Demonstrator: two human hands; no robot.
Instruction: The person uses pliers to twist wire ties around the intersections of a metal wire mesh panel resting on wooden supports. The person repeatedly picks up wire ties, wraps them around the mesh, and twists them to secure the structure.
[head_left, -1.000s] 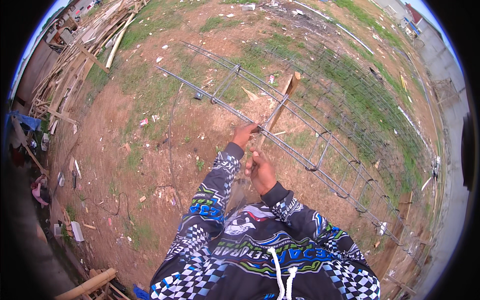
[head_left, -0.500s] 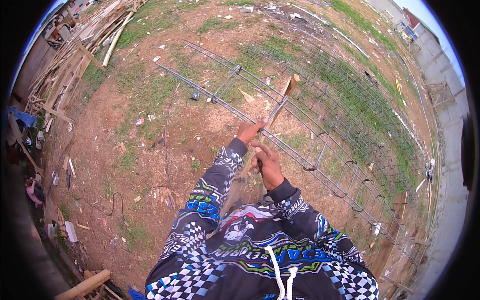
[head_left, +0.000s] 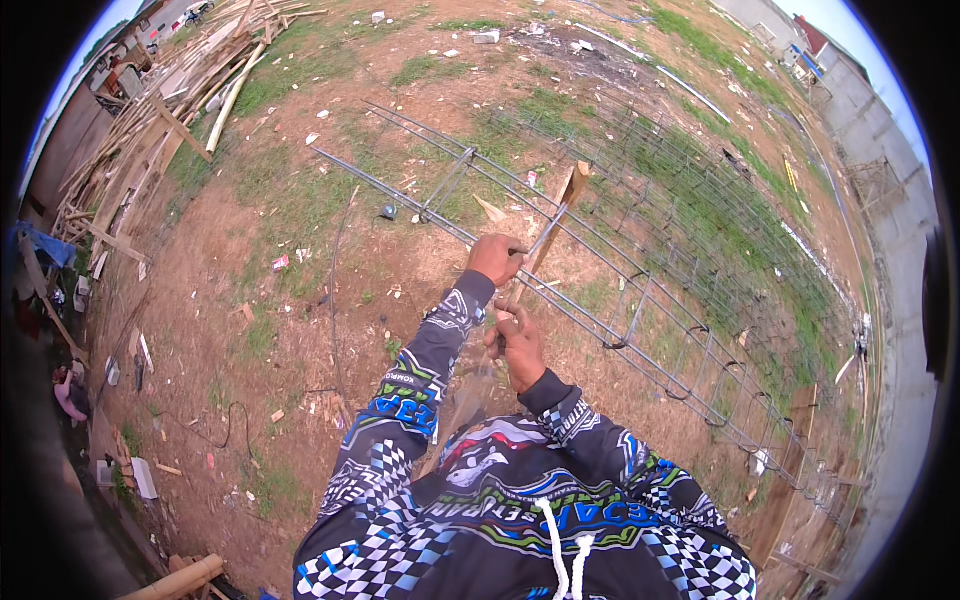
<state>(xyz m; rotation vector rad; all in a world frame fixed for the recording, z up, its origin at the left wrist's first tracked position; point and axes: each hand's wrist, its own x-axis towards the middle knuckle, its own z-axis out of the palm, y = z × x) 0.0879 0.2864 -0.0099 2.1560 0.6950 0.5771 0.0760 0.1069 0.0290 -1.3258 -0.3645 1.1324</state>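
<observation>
A long rebar cage (head_left: 585,314) of thin steel bars with square stirrups slants from the upper left to the lower right in front of me. My left hand (head_left: 497,258) is closed around its near bars, at a stirrup. Beneath the cage beside that hand, an upright wooden post (head_left: 572,190) props the bars. My right hand (head_left: 520,350) is just below and nearer to me, fingers curled together in a pinch. Whatever those fingers grip is too small or too hidden to make out.
More rebar cages (head_left: 690,200) lie on the grass beyond, toward the right. A pile of timber (head_left: 185,100) fills the far left. On the right stands a grey wall (head_left: 890,220). A dark round object (head_left: 388,212) and scraps dot the bare soil.
My right hand has moved slightly left and nearer to me, its fingers curling more. My left hand has rolled over the bars, its back now showing more. The view has shifted slightly.
</observation>
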